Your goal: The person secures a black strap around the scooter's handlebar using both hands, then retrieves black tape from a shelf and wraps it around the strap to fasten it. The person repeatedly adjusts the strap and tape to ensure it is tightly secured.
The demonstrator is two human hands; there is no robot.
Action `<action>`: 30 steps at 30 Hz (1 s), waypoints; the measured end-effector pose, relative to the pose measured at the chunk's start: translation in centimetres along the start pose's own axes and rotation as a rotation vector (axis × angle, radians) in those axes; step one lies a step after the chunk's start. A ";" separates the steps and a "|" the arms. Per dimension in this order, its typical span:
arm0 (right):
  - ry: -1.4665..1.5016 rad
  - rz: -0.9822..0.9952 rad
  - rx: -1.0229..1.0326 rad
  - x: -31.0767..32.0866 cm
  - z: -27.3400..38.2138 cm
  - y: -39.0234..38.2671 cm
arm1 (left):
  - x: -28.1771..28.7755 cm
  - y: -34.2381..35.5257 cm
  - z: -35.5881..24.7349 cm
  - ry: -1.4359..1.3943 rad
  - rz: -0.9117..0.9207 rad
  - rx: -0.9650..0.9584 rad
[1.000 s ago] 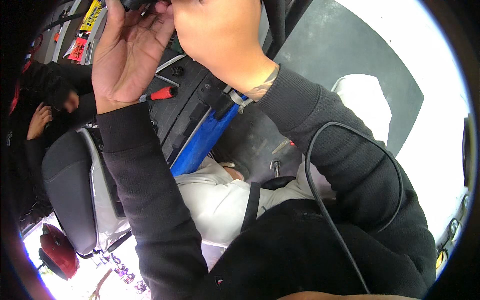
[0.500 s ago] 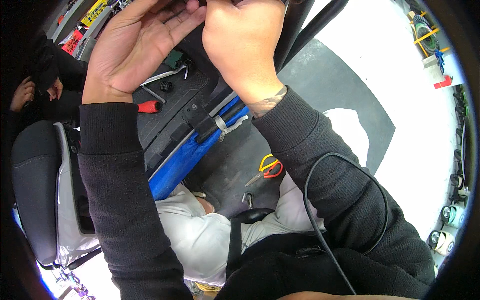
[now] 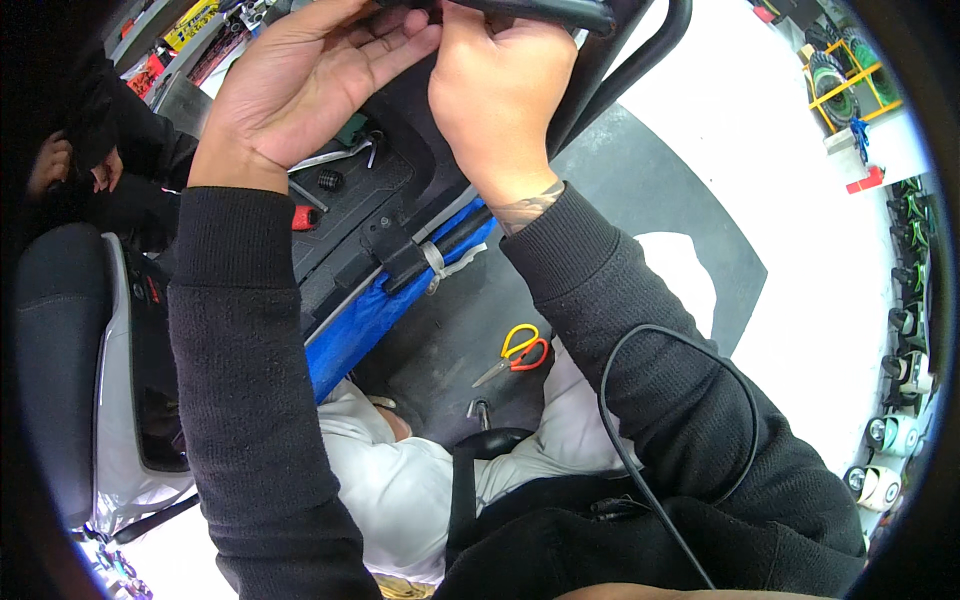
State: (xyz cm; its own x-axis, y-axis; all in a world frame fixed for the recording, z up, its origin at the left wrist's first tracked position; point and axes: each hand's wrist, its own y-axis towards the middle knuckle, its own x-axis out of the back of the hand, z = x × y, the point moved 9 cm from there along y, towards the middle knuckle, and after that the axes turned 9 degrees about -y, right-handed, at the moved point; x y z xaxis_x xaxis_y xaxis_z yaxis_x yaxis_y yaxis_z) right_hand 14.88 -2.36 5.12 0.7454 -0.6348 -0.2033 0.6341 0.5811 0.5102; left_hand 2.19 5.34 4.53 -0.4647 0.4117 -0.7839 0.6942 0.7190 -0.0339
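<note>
At the top, my left hand (image 3: pixel 315 95) is palm up, fingers loosely stretched with fingertips at the underside of a black bar part (image 3: pixel 545 10). Beside it, my right hand (image 3: pixel 500 100) is curled with its back to me just below that part; what its fingers hold is hidden. Beneath are a black plastic scooter deck (image 3: pixel 355 170) with a metal tool (image 3: pixel 335 152), a black spring-like piece (image 3: pixel 330 180) and a red handle (image 3: pixel 305 218). A blue cover (image 3: pixel 340 345) runs along its edge, with a grey tie (image 3: pixel 435 260).
Scissors (image 3: pixel 510 355) with yellow and red handles lie on the dark mat below. A black seat (image 3: pixel 60 330) is at left, with another person's hands (image 3: pixel 105 170) above it. Black tubes (image 3: pixel 630 70) slope at upper right. Several wheeled vehicles (image 3: pixel 885 435) line the right edge.
The view has shifted, bringing the scissors and more of the right-hand side into sight. Both my hands stay up at the black part, now slightly further right in the picture.
</note>
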 end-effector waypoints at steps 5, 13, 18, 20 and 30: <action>0.003 0.008 0.062 -0.3 -0.3 -0.1 | 0.0 0.3 -0.1 0.057 0.015 0.012; 0.064 0.158 0.183 -1.1 -0.8 0.6 | 0.1 0.5 0.0 0.043 0.030 0.055; 0.054 0.234 0.088 -0.9 -1.7 1.2 | -0.2 0.6 0.0 0.024 0.062 0.045; 0.034 0.241 0.039 -0.7 -2.0 1.3 | -0.2 0.6 0.1 0.014 0.075 0.042; -0.030 0.155 0.101 -0.8 -0.4 0.7 | -0.3 0.6 0.2 0.027 0.088 0.027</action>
State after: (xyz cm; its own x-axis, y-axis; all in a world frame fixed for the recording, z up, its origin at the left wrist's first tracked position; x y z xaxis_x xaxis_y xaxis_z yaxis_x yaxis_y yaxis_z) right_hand 14.79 -1.31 5.31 0.8255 -0.5570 -0.0915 0.4866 0.6201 0.6154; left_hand 2.85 5.52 4.64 -0.4157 0.4880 -0.7675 0.7476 0.6639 0.0172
